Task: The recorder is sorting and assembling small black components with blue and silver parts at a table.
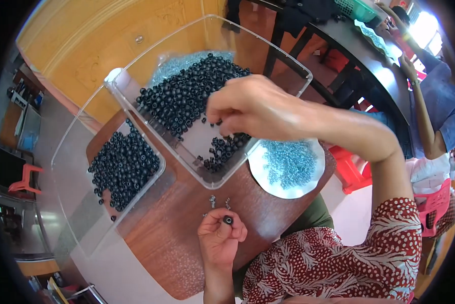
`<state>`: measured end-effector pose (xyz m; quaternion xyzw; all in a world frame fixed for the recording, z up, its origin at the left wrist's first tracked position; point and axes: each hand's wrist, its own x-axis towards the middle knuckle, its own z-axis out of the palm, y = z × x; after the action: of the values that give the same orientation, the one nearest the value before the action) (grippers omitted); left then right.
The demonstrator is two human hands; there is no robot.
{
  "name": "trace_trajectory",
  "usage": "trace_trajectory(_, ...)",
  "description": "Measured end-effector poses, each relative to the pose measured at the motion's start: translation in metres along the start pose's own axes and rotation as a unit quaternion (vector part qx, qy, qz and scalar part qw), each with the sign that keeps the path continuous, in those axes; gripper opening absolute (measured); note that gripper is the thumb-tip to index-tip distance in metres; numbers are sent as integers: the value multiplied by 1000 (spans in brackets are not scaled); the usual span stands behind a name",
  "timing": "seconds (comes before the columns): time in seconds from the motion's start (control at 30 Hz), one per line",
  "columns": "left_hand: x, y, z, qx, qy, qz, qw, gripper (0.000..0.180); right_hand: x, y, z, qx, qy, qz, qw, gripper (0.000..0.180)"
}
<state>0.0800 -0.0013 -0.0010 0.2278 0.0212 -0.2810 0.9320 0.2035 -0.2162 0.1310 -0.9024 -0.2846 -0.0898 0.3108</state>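
My left hand [220,237] is closed near the table's front edge, pinching a small black ring-shaped piece with a hole [228,220] between thumb and fingers. Over the large clear plastic bin, my right hand [255,107] hangs with curled fingers, slightly blurred. Whatever is between its fingertips is hidden. Beneath it, the bin [207,178] holds a heap of black round pieces [192,91] and a clear bag of pale blue bits [174,66]. Small silvery bits [212,201] lie on the wooden table [176,228], just beyond my left hand.
A second clear bin [160,163] with more black pieces stands on the left. At the right, a white wavy-edged plate [273,192] holds small pale blue bits. Farther right, another person [435,101] sits at a dark table [374,66]. A red stool [349,169] stands nearby.
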Motion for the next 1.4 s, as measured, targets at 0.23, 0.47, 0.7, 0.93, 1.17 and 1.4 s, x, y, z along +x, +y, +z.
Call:
trace_trajectory(0.23,12,-3,-2,38,41,10,998,20,53,70,66,-197,-239,-59,949,9)
trace_trajectory(0.47,12,-3,-4,30,68,-1,997,17,55,67,88,-220,-330,-98,913,7)
trace_trajectory(0.7,9,-4,-6,44,71,5,997,18,50,69,94,-242,-358,-116,894,10)
trace_trajectory(0.93,9,-5,-7,63,61,20,996,19,48,43,42,-150,-207,-75,964,15)
trace_trajectory(1.17,1,-9,-2,19,18,26,999,22,-34,-38,0,146,-26,-36,988,13)
trace_trajectory(1.4,-25,-20,20,22,26,27,999,22,-105,-67,46,289,-48,51,955,16)
